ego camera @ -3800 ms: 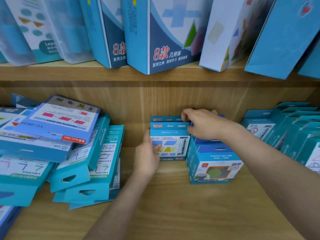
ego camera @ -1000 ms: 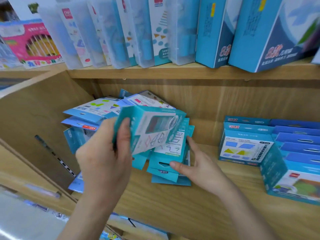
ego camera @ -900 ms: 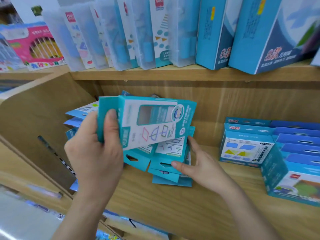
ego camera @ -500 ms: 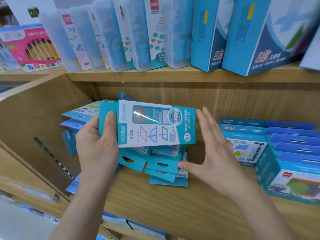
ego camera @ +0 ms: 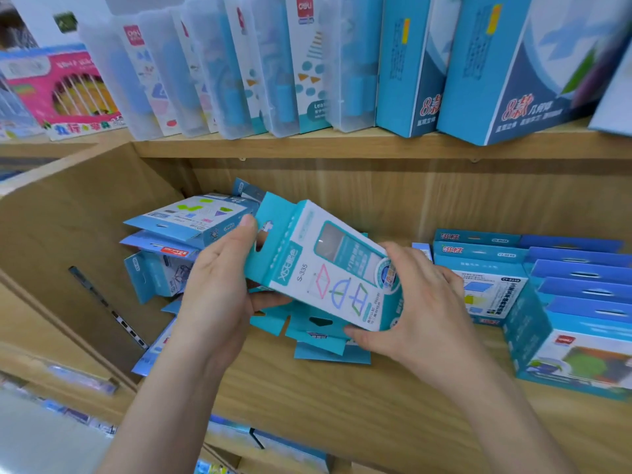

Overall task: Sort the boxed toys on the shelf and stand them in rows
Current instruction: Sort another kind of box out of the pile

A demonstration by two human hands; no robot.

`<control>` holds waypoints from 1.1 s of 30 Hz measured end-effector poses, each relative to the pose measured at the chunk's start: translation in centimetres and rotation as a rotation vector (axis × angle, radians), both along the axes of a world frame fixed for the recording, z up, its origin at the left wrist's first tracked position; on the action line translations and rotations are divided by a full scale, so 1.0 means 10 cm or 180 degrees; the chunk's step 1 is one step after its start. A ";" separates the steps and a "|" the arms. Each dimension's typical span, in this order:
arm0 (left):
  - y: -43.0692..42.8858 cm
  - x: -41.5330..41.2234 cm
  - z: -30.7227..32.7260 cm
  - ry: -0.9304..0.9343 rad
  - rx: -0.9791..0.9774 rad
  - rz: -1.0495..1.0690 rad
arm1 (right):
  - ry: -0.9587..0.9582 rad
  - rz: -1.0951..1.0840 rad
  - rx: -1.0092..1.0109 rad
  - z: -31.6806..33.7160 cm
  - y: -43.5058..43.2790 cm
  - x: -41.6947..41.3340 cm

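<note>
**Checker:** Head view. First entry?

**Clerk:** Teal box (ego camera: 328,268), one unit. It has a white front panel, a clear window, the print "S-335" and line drawings of shapes. It is held in the air and tilted, with the hang tab pointing up and to the left.

**Checker:** Grip on it?

**Clerk:** Left hand (ego camera: 215,295): thumb pressed on the hang-tab end, fingers curled beneath, clamped on the teal box. Right hand (ego camera: 420,309): fingers wrapped over the opposite end, thumb under the lower edge, also clamped on it.

**Checker:** Below the teal box?

**Clerk:** Heap of flat teal packs (ego camera: 318,336), lying overlapped and askew on the shelf board (ego camera: 342,398). The teal box hides part of the heap, so I cannot give a count.

**Checker:** Left of the teal box?

**Clerk:** Pile of blue packs (ego camera: 191,220), unevenly stacked, some flat and some tipped. The left hand covers the pile's near edge.

**Checker:** Right of the teal box?

**Clerk:** Row of blue boxes (ego camera: 485,285), standing one behind another on the same board. A second row stands beside it, further right. The right hand overlaps the front box in the picture, and I cannot tell whether they touch.

**Checker:** Above the teal box?

**Clerk:** Upper board (ego camera: 342,145). Directly above the teal box it carries translucent cases (ego camera: 239,70), upright and leaning. Above and to the right are tall blue boxes (ego camera: 513,80), also leaning. Well up and to the left is one pink box (ego camera: 65,87), its print blurred.
</note>
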State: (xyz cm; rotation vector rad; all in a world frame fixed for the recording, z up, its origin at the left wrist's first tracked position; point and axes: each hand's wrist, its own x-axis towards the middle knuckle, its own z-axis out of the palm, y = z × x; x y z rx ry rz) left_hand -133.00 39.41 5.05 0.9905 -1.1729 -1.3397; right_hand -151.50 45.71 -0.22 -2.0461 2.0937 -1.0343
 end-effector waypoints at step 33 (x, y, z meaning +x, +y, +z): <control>0.61 -0.58 -1.12 -0.0420 -0.0846 -0.1438 | -0.1794 0.0179 -0.0414 -0.33 0.46 -0.25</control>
